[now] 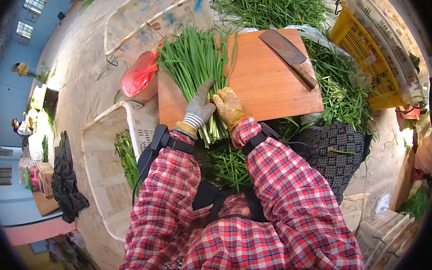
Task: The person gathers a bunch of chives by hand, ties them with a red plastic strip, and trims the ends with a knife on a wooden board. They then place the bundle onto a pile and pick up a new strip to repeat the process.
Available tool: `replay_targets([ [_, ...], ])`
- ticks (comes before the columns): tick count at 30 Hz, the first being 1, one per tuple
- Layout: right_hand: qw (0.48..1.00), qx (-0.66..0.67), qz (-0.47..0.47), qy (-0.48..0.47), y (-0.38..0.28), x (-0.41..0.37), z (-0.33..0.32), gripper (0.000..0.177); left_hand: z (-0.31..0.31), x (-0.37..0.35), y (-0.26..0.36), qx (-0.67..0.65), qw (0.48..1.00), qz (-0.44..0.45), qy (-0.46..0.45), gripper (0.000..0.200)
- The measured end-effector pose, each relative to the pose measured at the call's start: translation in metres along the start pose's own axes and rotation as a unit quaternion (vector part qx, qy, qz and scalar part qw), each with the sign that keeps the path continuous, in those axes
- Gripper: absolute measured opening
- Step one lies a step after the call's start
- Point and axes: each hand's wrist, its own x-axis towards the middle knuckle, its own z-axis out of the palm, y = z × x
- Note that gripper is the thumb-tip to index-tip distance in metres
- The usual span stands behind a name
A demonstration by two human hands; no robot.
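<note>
A thick bunch of long green leafy stalks (pixel 189 57) lies on the left part of the orange-brown board (pixel 268 97), its pale cut ends toward me. My left hand (pixel 198 109), in a grey striped glove, wraps the bunch from the left with the thumb pointing up along the leaves. My right hand (pixel 229 106), in a yellowish glove, is closed against the right side of the same bunch, fingers curled. A cleaver (pixel 287 54) with a wooden handle rests at the board's right, apart from both hands.
Left of the board are a red bowl with red ties (pixel 140 76) and a white crate (pixel 110 176) with greens. Another white crate (pixel 157 24) stands behind. Loose greens (pixel 272 3) are heaped beyond and right, near a yellow crate (pixel 364 56). People are far left.
</note>
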Motion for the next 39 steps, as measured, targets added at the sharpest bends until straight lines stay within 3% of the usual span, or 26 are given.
replay_targets([
  [2, 1.0, 0.005, 0.009, -0.016, 0.005, 0.002, -0.004, 0.022, -0.012, -0.002, 0.007, -0.108, 0.987, -0.117, -0.03, 0.06],
  [3, 0.998, 0.036, 0.034, -0.035, 0.006, 0.001, -0.009, 0.024, -0.008, 0.002, -0.006, -0.034, 0.992, 0.042, 0.112, 0.044],
  [4, 0.998, 0.036, 0.035, -0.034, 0.007, 0.002, -0.011, 0.024, -0.012, 0.004, -0.013, -0.034, 0.992, 0.042, 0.111, 0.044],
  [7, 0.988, 0.143, 0.053, -0.037, 0.019, 0.002, -0.008, 0.031, -0.018, 0.0, -0.012, 0.029, 0.999, -0.025, 0.03, 0.019],
  [11, 0.961, 0.221, 0.144, -0.081, 0.009, 0.002, -0.013, 0.03, -0.012, 0.001, 0.001, 0.173, 0.984, -0.034, 0.008, 0.023],
  [14, 0.974, 0.171, 0.119, -0.086, 0.005, -0.001, -0.017, 0.028, -0.01, 0.005, 0.0, 0.201, 0.976, -0.08, -0.037, 0.024],
  [16, 0.977, 0.138, 0.119, -0.109, 0.003, -0.001, -0.018, 0.033, -0.013, 0.004, -0.002, 0.207, 0.976, -0.063, -0.031, 0.021],
  [18, 0.984, 0.101, 0.094, -0.111, 0.006, -0.003, -0.018, 0.031, -0.016, 0.002, -0.005, 0.153, 0.986, -0.048, -0.037, 0.018],
  [19, 0.975, 0.167, 0.115, -0.086, 0.005, -0.007, -0.014, 0.029, -0.015, 0.0, -0.008, 0.138, 0.99, -0.025, -0.017, 0.017],
  [22, 0.974, 0.198, 0.085, -0.069, 0.017, -0.011, -0.006, 0.029, -0.012, -0.003, -0.018, 0.07, 0.997, -0.025, 0.005, 0.017],
  [26, 0.987, 0.13, 0.085, -0.052, 0.003, -0.013, -0.015, 0.025, -0.012, -0.006, -0.023, 0.054, 0.998, 0.008, 0.04, 0.014],
  [27, 0.988, 0.115, 0.069, -0.071, 0.001, -0.014, -0.017, 0.022, -0.017, -0.008, -0.023, -0.123, 0.989, -0.08, 0.035, 0.013],
  [28, 0.989, 0.099, 0.056, -0.09, 0.001, -0.015, -0.018, 0.02, -0.02, -0.01, -0.023, -0.296, 0.94, -0.165, 0.028, 0.013],
  [30, 0.992, 0.072, 0.058, -0.09, 0.006, -0.015, -0.014, 0.016, -0.02, -0.011, -0.019, -0.295, 0.939, -0.176, 0.003, 0.012],
  [32, 0.985, 0.122, 0.103, -0.068, 0.012, -0.012, -0.004, 0.016, -0.012, -0.008, -0.017, -0.176, 0.984, -0.022, 0.0, 0.008],
  [34, 0.984, 0.129, 0.108, -0.054, 0.017, -0.011, -0.003, 0.016, -0.009, -0.006, -0.01, -0.166, 0.986, -0.022, -0.001, 0.008],
  [36, 0.996, 0.014, 0.064, -0.058, 0.006, -0.01, -0.013, 0.019, -0.005, -0.002, -0.007, -0.145, 0.989, 0.029, 0.008, 0.01],
  [39, 0.998, 0.048, 0.03, -0.01, 0.011, -0.013, -0.008, 0.022, -0.002, 0.003, -0.003, -0.142, 0.988, 0.065, -0.004, 0.012],
])
